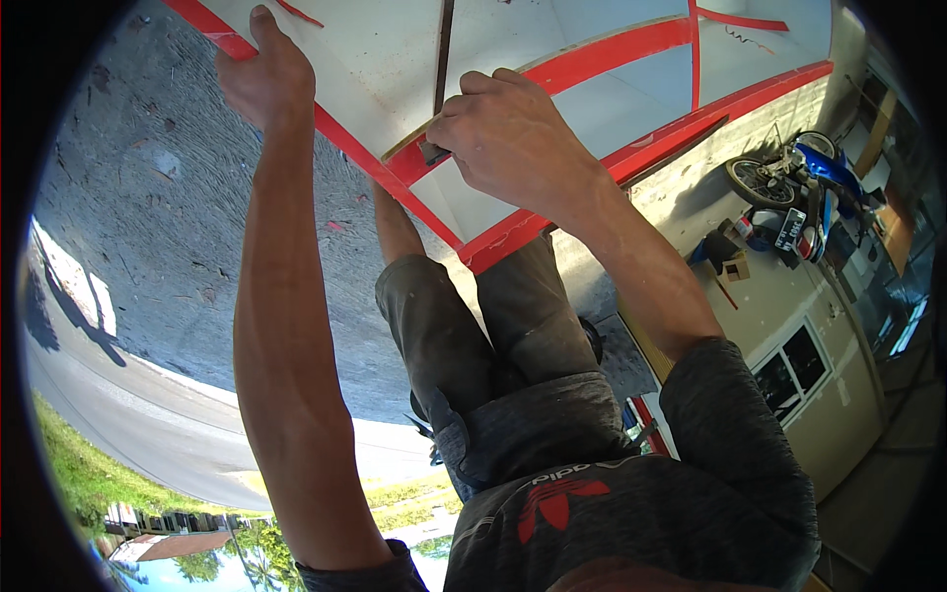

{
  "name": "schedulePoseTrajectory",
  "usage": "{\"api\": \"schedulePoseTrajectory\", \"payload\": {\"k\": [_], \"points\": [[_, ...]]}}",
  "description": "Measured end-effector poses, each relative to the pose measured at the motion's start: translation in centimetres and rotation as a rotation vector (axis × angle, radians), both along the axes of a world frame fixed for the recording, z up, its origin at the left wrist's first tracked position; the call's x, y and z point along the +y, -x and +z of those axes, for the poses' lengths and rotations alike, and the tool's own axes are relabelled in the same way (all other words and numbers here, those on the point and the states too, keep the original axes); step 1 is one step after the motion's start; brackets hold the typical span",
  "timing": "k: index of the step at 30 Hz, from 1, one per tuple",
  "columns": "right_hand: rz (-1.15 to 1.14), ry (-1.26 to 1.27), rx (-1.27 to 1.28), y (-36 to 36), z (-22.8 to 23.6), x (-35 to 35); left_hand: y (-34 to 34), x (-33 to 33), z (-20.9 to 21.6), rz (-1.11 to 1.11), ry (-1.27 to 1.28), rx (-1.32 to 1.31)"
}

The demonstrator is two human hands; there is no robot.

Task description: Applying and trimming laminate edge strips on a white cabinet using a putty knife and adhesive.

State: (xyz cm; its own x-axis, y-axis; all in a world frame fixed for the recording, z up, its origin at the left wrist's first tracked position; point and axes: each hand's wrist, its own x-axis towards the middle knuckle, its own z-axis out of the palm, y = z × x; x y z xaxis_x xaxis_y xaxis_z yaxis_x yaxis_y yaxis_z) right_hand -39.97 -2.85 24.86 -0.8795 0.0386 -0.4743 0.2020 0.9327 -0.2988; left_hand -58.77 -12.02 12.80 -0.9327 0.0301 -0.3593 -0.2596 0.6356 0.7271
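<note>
We could scratch the red-edged white frame (621,104), just beyond our knees (406,276), if the small dark piece (432,154) seemingly pinched in the curled fingers of our right hand (513,133) slips while our left hand (273,74) grips the frame's left edge, fingers closed.

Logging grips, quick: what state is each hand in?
Left hand: closed on a red rail.
Right hand: closed, apparently around a small dark piece, kind unclear.

A red-edged, white-panelled frame (375,84) lies before the person (612,493), left bare hand (271,84) on its left rail (355,153), right bare hand (518,138) at its crosspiece (617,51), blue motorcycle (824,166) farther right.
</note>
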Motion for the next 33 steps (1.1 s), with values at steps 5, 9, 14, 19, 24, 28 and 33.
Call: {"api": "schedulePoseTrajectory", "payload": {"k": [5, 9, 14, 19, 24, 28, 33], "points": [[-0.132, -0.137, 0.19, -2.0, -0.4, 3.9, 0.6, -0.3, 1.2, -0.036, -0.02, -0.032], [-0.102, -0.224, 0.071, -3.7, -1.4, 4.9, 0.3, 0.4, 0.8, -0.007, 0.044, -0.023], [-0.233, 0.023, -0.063, -1.4, 1.8, 3.8, 1.1, -0.2, 1.1, 0.025, 0.009, -0.142], [-0.645, 0.372, 0.507, -5.8, 4.2, 0.5, 1.3, -0.3, 0.4, -0.036, 0.002, -0.067], [-1.891, 1.182, 1.178, -16.8, 5.5, -4.3, 5.3, -1.4, -0.7, -0.08, 0.115, 0.001], [-2.551, 0.521, 1.562, -29.6, 1.8, -13.2, -0.3, 1.3, 1.1, 0.142, -0.018, -0.037], [-3.176, 0.387, 1.262, -34.5, -4.2, -30.1, 5.0, -6.9, -5.0, 0.028, -0.104, -0.163]]}}
